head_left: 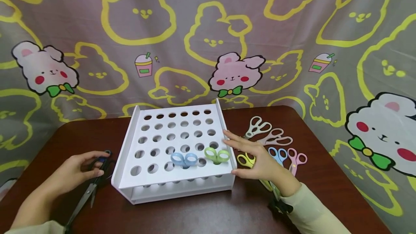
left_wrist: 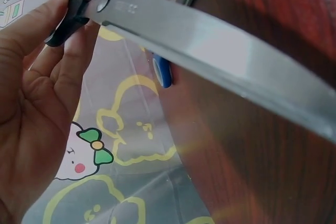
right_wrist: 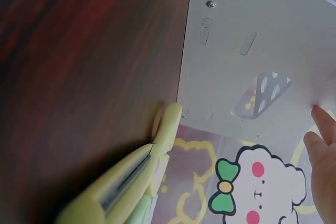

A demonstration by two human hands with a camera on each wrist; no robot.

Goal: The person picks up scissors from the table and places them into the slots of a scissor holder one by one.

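Observation:
My left hand (head_left: 69, 172) grips a pair of black-handled scissors (head_left: 87, 195) by the handles, left of the white rack (head_left: 130, 182). Their long metal blades (left_wrist: 210, 35) stretch across the left wrist view, slightly parted in the head view. Against the rack's right side panel (right_wrist: 226, 61) rests my right hand (head_left: 256, 160), fingers extended and holding nothing. The rack's slanted top has rows of round holes. Blue-handled scissors (head_left: 184, 162) and green-handled scissors (head_left: 216, 158) stand in holes of its front rows, handles up and blades hidden.
On the table right of the rack lie grey-white scissors (head_left: 249, 132), beige-pink scissors (head_left: 269, 141), yellow scissors (head_left: 246, 164), light blue scissors (head_left: 278, 160) and pink scissors (head_left: 293, 167). A blue handle (left_wrist: 164, 72) shows beyond the left-hand blades. A patterned curtain (head_left: 182, 46) hangs around the table.

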